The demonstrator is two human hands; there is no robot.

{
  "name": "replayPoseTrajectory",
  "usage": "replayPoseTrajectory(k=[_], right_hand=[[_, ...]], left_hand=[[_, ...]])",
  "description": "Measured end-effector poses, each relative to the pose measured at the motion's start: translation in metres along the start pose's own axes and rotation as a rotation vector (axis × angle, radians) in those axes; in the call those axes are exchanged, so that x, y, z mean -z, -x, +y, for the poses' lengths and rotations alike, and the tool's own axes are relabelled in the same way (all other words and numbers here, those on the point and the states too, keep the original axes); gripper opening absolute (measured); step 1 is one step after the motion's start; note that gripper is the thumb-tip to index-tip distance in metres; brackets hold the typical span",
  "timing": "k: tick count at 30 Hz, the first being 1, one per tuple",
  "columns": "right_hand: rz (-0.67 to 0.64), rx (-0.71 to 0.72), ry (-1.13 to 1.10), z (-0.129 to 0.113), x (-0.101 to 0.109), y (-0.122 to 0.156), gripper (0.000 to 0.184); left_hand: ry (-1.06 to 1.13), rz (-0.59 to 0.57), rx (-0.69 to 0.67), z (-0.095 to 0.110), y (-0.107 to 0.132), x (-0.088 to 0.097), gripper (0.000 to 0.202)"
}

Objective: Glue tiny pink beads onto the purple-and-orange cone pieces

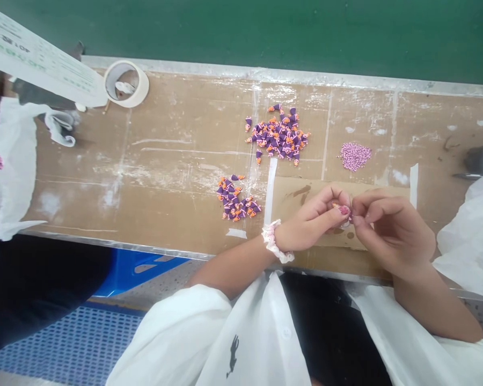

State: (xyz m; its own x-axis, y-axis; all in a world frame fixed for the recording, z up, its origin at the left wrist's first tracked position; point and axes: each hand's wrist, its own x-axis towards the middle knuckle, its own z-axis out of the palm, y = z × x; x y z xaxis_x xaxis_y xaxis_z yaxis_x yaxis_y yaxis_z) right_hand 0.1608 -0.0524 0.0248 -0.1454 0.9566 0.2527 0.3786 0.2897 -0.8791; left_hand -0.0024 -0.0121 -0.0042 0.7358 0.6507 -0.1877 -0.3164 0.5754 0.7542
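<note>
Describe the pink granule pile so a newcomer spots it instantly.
On the long brown workbench, find the larger cluster of purple-and-orange cones. Just right of it lies a small heap of pink granules, the only pile that is fine-grained and one colour.

A green-painted panel point(241, 32) running along the top of the frame, a cardboard-covered surface point(104, 203) stretching across the middle, its metal edge point(298, 75) catching light, blue perforated matting point(64, 343) lying on speckled floor point(161, 279) at lower left
</note>
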Motion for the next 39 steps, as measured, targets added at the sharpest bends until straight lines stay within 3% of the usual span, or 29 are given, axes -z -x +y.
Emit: replayPoseTrajectory(k=[15,21,25,29,31,34,39], right_hand=[[-0.033,-0.072,0.053,0.004,0.002,0.009,0.024],[-0.037,-0.048,0.054,0.003,0.005,0.005,0.023],[-0.025,0.019,0.152,0.015,0.013,-0.006,0.023],[0.093,0.013,0.581,0.044,0.023,-0.016,0.015],[0.068,-0.052,0.709,0.059,0.027,-0.019,0.014],[0.033,-0.153,0.768,0.075,0.028,-0.020,0.014],[0.068,-0.169,0.799,0.088,0.026,-0.022,0.010]], left_hand=[[-0.014,-0.017,-0.041,-0.013,-0.001,0.003,0.038],[-0.029,-0.003,-0.109,-0.009,-0.001,0.001,0.032],[-0.169,0.208,-0.265,0.003,-0.010,0.019,0.028],[-0.281,0.454,-0.392,0.018,-0.026,0.052,0.029],[-0.316,0.487,-0.402,0.023,-0.030,0.063,0.041],[-0.362,0.497,-0.381,0.025,-0.028,0.065,0.053],[-0.416,0.484,-0.365,0.018,-0.015,0.048,0.034]])
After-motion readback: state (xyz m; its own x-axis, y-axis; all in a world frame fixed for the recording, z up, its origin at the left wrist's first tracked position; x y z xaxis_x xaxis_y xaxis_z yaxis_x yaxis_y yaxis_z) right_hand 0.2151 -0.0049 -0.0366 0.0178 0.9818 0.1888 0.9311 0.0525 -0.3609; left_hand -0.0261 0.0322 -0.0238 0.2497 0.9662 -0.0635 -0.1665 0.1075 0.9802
